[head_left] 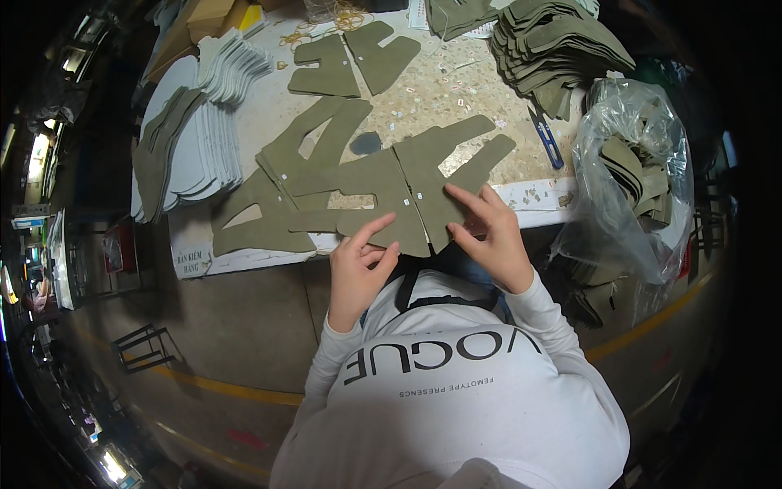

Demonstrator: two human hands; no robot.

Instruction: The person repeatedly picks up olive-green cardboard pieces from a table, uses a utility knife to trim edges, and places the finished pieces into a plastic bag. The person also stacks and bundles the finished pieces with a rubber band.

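Note:
Two olive-green shoe-upper-like cut pieces lie side by side at the table's front edge, a narrow gap between them. Each bears a small white sticker by that gap. My left hand [362, 265] is at the near edge of the left piece [375, 179], index finger stretched over it and thumb apart. On the right piece [425, 159] rest the index finger and thumb of my right hand [491, 236], spread apart. Neither hand visibly grips anything. More olive pieces [318, 167] with stickers overlap just to the left.
Another pair of olive pieces [326, 65] lies farther back. Pale grey stacked pieces [208, 147] stand at left. Blue thread snips [547, 140] lie at right, near a clear plastic bag [635, 155] of olive pieces. A tall olive stack [558, 45] fills the back right corner.

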